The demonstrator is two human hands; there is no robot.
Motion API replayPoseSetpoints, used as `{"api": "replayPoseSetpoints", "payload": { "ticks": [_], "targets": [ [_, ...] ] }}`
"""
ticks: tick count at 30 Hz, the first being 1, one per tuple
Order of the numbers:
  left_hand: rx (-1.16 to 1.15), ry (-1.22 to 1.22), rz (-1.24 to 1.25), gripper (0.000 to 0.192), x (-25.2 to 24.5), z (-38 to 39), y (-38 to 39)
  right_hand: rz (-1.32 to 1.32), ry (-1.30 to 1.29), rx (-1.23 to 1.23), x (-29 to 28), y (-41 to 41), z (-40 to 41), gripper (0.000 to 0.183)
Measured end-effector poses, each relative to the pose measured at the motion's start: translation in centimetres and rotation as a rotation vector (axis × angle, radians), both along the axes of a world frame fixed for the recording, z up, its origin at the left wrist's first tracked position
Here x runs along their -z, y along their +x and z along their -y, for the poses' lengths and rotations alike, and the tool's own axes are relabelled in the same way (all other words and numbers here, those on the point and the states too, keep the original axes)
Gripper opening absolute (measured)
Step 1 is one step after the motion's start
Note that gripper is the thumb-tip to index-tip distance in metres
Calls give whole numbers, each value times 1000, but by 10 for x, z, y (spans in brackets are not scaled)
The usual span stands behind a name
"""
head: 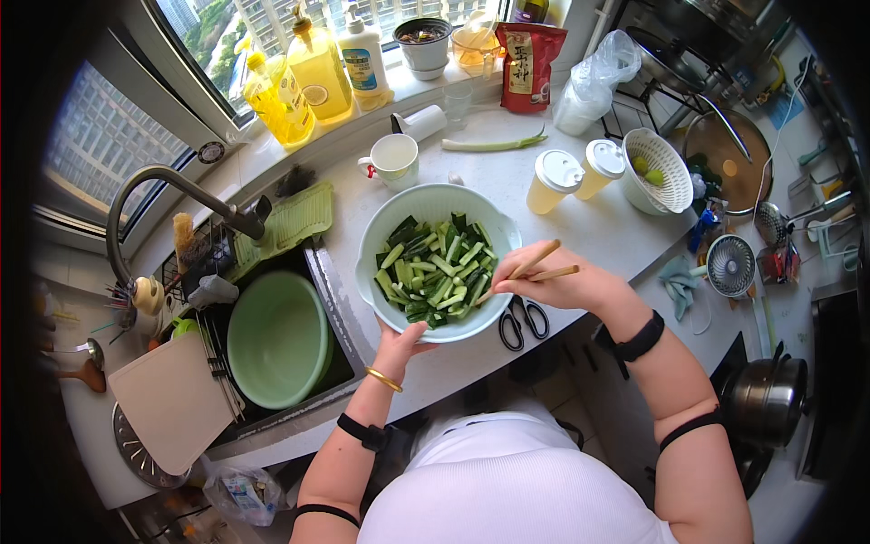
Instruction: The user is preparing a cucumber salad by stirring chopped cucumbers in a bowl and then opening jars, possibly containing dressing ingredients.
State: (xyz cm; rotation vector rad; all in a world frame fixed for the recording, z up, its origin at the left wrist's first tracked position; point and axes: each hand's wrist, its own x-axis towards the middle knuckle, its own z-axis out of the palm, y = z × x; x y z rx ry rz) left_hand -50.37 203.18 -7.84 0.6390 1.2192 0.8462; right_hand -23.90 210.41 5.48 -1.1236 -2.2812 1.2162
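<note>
A pale green plastic bowl (pixel 504 224) stands on the white counter, and cut cucumber strips (pixel 442 268) lie heaped in it. My left hand (pixel 401 345) grips the bowl's near left rim, thumb on the edge and fingers beneath or behind it, partly hidden. Wooden chopsticks (pixel 554 273) are held in my right hand (pixel 540 275) at the bowl's right side; their tips reach down to the cucumber. Black-handled scissors (pixel 522 323) lie on the counter just below my right hand, their blades partly hidden.
A sink with a green basin (pixel 279 340) and a cutting board (pixel 170 401) is at left. Behind the bowl are a mug (pixel 395 160) and a green onion (pixel 493 144). Two lidded cups (pixel 554 180) (pixel 601 166) and a white colander (pixel 658 170) stand at right.
</note>
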Motion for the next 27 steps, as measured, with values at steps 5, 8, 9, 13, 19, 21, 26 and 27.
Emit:
{"api": "replayPoseSetpoints", "payload": {
  "ticks": [5,8,9,13,19,21,26,27],
  "targets": [
    [-1,1,9,61,3,3,-6,-196,130,68,15,-31,-27,11],
    [-16,2,13,61,1,4,-6,-208,102,257,8,-28,-43,12],
    [-29,6,11,61,0,4,-5,-209,22,350,7,-23,-46,12],
    [-21,17,6,62,2,3,-2,-169,11,451,44,-11,-45,12],
    [-43,14,-19,64,6,2,-6,-272,60,225,28,-39,0,13],
    [-36,-4,52,80,14,-1,-10,-287,-75,182,26,-38,10,13],
    [-72,72,-26,75,-9,-15,-23,-295,-28,402,31,-5,3,16],
    [-74,58,-34,72,-9,-17,-32,-377,-127,462,20,0,2,17]
  ]
}}
